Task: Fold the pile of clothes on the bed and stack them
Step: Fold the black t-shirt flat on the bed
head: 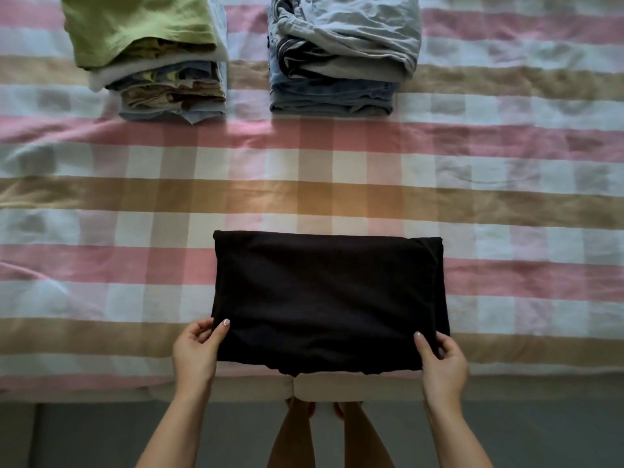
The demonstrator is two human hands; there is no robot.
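A black garment, folded into a wide rectangle, lies at the near edge of the bed. My left hand pinches its near left corner, thumb on top. My right hand pinches its near right corner the same way. Two stacks of folded clothes stand at the far side. The left stack has a green top layer over white, patterned and tan pieces. The right stack has pale blue-grey fabric on top and denim below.
The bed is covered by a checked sheet in pink, tan, white and pale blue. Its near edge runs across the lower frame, with grey floor below. My legs show beneath the edge.
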